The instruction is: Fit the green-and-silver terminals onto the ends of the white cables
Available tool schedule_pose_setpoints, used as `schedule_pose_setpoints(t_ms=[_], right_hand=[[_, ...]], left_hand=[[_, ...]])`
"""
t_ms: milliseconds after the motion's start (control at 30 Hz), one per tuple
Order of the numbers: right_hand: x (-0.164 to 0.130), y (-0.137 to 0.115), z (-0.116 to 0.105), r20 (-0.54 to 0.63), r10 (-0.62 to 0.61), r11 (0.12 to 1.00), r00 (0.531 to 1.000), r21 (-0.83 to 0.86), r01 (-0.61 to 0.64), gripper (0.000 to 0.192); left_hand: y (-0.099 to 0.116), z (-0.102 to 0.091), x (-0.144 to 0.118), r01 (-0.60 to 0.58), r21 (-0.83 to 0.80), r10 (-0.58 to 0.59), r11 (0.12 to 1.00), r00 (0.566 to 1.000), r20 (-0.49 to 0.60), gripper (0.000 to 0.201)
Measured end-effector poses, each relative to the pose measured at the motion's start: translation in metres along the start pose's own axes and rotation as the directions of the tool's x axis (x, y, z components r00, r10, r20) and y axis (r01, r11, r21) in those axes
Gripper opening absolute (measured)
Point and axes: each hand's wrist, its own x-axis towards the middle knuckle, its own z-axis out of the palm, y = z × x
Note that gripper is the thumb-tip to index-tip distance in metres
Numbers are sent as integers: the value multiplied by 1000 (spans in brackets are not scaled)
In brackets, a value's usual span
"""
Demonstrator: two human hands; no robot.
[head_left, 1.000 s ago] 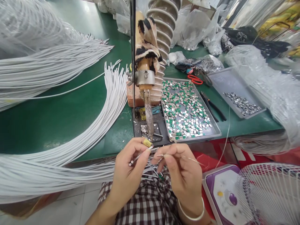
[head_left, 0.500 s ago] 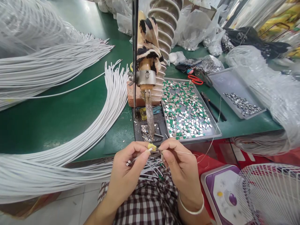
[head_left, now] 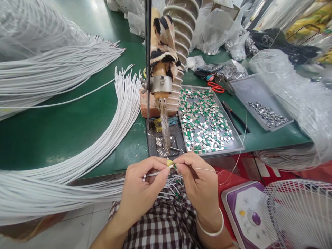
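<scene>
My left hand (head_left: 146,186) is closed in a pinch on a white cable (head_left: 153,174), with cut cable ends sticking out behind its fingers. A piece of yellow wrap (head_left: 169,162) sits at its index fingertip. My right hand (head_left: 201,186) pinches a small green-and-metal connector (head_left: 175,166) right at the cable's tip. Thin solder wire (head_left: 203,169) also runs through the right fingers. Just above both hands, the soldering iron (head_left: 165,128) points down from its clamp. Whether cable and connector touch is too small to tell.
Beyond my right hand lies a tray (head_left: 240,147) of loose connectors. Pliers (head_left: 236,117), red-handled scissors (head_left: 215,87) and a second tray (head_left: 243,86) of metal parts are farther right. Bundles of white cables (head_left: 98,152) spread leftward. A fan (head_left: 301,214) stands at lower right.
My hands have come slightly closer together. The connector's green part now shows between the fingertips, at the cable end. The view has shifted a little.
</scene>
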Motion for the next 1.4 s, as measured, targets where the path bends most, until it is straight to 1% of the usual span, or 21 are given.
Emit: schedule_pose_setpoints(t_ms=[200,300,367,433,467,533,633,800,967,1067,1167,1300,1400], right_hand=[[2,-1,-1,13,4,1000,1000,5,-5,17],[0,0,0,18,-23,1000,1000,9,23,17],[-4,1,1,-28,-14,1000,1000,22,15,23],[-8,2,3,-124,-3,1000,992,13,5,31],[-9,2,3,-173,-17,1000,985,-4,17,32],[-11,1,5,-226,-100,994,969,-55,89,30],[-8,-4,6,-216,-222,970,951,-149,192,28],[1,-12,9,-225,-326,918,918,-307,251,29],[8,-15,11,-234,-429,867,872,-379,325,18],[8,-15,12,-222,-430,865,875,-380,328,18],[6,-14,10,-216,-427,870,878,-364,333,21],[4,-13,10,-202,-400,898,894,-282,338,22],[3,-11,10,-193,-373,918,907,-219,331,23]], left_hand=[[4,-1,3,-40,15,40,999,999,0,18],[3,0,2,-44,-5,44,999,999,-20,18],[2,-1,2,-33,-26,32,999,998,-46,17],[2,-1,2,-16,-52,13,999,997,-73,17],[3,-2,3,-9,-63,4,998,996,-84,17],[4,-4,5,-4,-82,-4,997,995,-96,17],[6,-6,9,2,-101,-12,995,994,-105,17],[11,-7,15,2,-114,-16,994,993,-120,17],[16,-5,15,6,-144,-26,990,989,-143,19],[16,-4,14,-3,-162,-22,987,988,-154,19],[12,-5,14,-9,-196,-19,981,990,-143,20],[5,-7,14,-12,-266,-21,964,992,-122,22],[2,-8,13,0,-263,-30,965,994,-107,22]])
